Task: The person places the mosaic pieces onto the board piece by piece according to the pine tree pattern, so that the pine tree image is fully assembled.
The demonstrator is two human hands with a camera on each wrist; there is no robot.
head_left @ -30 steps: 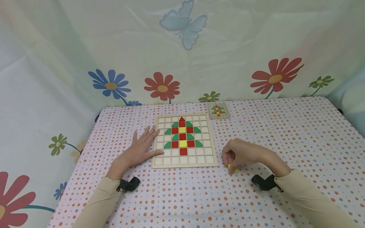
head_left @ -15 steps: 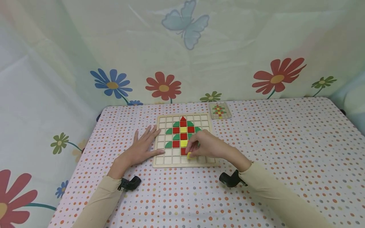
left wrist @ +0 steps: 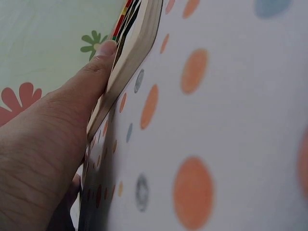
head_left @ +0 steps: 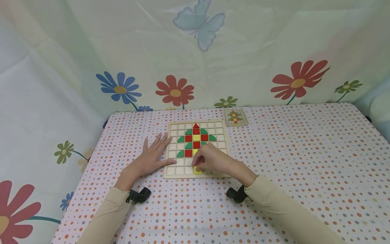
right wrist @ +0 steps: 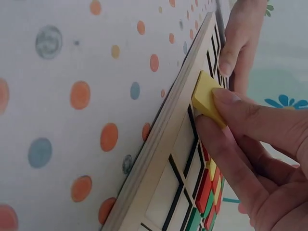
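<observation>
A wooden grid board lies on the table, with red squares, yellow squares, green quarter-round pieces and a red triangle forming a tree shape. My right hand pinches a yellow square tile between thumb and finger at a cell of the board's nearest row, below the tree. In the right wrist view the tile sits tilted against the cell. The hand hides part of the tree's lower right. My left hand rests with spread fingers on the board's left edge, its thumb on the rim.
Beyond the board's far right corner lies a small pattern card showing a similar tree. A dotted cloth covers the table. Behind it hangs a curtain with flowers and a butterfly. Both wrists carry black cameras.
My right hand has brought the yellow tile from the table right of the board leftward to the board's nearest row. The left hand has stayed in place.
</observation>
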